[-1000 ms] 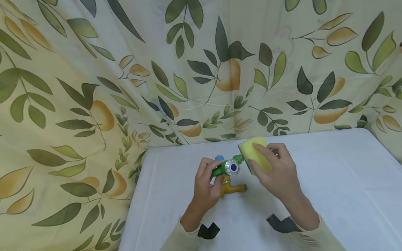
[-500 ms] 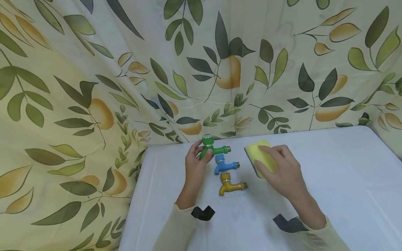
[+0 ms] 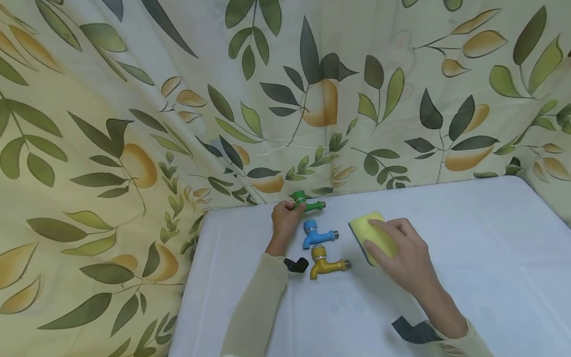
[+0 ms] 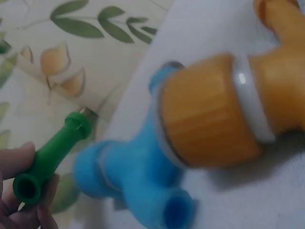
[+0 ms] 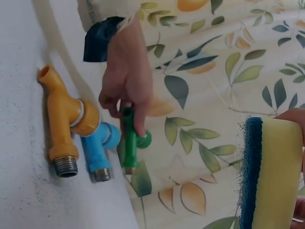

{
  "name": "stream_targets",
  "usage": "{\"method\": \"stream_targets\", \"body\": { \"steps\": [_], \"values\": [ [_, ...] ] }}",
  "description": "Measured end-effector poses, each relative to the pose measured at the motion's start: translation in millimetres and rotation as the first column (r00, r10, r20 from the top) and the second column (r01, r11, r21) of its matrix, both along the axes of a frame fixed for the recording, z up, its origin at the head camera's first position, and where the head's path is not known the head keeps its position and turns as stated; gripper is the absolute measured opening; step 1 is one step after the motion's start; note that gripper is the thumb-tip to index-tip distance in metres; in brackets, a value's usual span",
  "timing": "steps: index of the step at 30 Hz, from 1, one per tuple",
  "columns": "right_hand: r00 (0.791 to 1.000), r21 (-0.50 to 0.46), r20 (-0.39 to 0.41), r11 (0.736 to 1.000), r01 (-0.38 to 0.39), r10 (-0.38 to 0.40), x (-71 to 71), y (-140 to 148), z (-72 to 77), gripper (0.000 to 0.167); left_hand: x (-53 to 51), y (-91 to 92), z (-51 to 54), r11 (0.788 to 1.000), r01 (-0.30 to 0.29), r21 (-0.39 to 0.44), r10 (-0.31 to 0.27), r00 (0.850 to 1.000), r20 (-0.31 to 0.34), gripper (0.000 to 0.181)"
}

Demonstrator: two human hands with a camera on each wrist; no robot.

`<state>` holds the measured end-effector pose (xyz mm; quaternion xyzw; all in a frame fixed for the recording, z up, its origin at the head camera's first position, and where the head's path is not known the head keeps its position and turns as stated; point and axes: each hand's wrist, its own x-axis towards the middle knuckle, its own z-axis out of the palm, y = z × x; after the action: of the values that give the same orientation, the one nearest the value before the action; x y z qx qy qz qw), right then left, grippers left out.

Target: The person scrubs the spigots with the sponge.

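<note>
In the head view my left hand (image 3: 285,223) pinches a green tap (image 3: 315,205) at the far edge of the table. The left wrist view shows the green tap (image 4: 55,148) between thumb and fingers, its spout opening facing the camera. A blue tap (image 3: 318,238) lies just nearer, and a yellow-orange tap (image 3: 327,267) nearer still, both with threaded ends pointing right. My right hand (image 3: 408,258) grips a yellow sponge (image 3: 372,233) to the right of the taps. The sponge's dark blue scouring side (image 5: 252,176) faces left in the right wrist view, toward the taps.
A white-covered table (image 3: 482,258) stands against a leaf-and-fruit patterned curtain (image 3: 374,99), which also hangs along the left side. Dark straps (image 3: 415,331) sit at both wrists over light sleeves.
My left hand has carried the green tap away from the sponge to the table's far edge, beyond the blue tap. My right hand, still holding the sponge, has drifted slightly right and nearer.
</note>
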<state>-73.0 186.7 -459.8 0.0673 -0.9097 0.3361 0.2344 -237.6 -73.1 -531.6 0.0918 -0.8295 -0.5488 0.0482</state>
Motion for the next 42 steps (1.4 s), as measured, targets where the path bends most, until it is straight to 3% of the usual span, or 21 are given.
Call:
{"method": "stream_targets", "body": {
  "steps": [6, 15, 21, 25, 29, 34, 39, 42],
  "values": [
    [1.000, 0.000, 0.011, 1.000, -0.004, 0.004, 2.2, -3, -6.0, 0.046, -1.9, -1.5, -14.2, 0.992, 0.040, -0.120, -0.032, 0.997, 0.068, 0.032],
    [1.000, -0.006, 0.016, 1.000, -0.008, 0.008, 0.4, -4, -10.5, 0.046, -2.7, -3.7, -18.5, 0.969, 0.023, -0.247, -0.023, 1.000, 0.002, 0.030],
    [0.998, 0.070, 0.060, 0.997, -0.015, 0.011, -17.6, -1, -20.4, 0.045, 0.8, -8.5, -17.5, 0.977, 0.017, -0.213, -0.013, 1.000, 0.020, 0.037],
    [0.994, 0.166, 0.110, 0.986, -0.020, 0.001, -36.6, 5, -33.9, 0.047, 11.8, -18.3, -9.8, 0.970, 0.069, -0.234, -0.050, 0.995, 0.083, 0.040],
    [0.974, 0.242, 0.227, 0.969, -0.059, 0.002, -55.0, 9, -49.1, 0.049, 27.1, -31.8, 4.0, 0.929, 0.196, -0.315, -0.150, 0.975, 0.164, 0.042],
    [0.936, 0.299, 0.349, 0.943, -0.146, 0.034, -74.4, 10, -63.1, 0.051, 50.2, -50.6, 20.7, 0.854, 0.325, -0.406, -0.265, 0.944, 0.199, 0.042],
    [0.911, 0.349, 0.409, 0.913, -0.211, 0.055, -82.2, 10, -76.8, 0.053, 79.7, -77.5, 29.8, 0.776, 0.403, -0.485, -0.338, 0.915, 0.220, 0.039],
    [0.903, 0.352, 0.426, 0.912, -0.212, 0.045, -81.2, 17, -77.1, 0.057, 96.4, -92.5, 31.0, 0.749, 0.419, -0.514, -0.356, 0.908, 0.222, 0.039]
  ]
}}
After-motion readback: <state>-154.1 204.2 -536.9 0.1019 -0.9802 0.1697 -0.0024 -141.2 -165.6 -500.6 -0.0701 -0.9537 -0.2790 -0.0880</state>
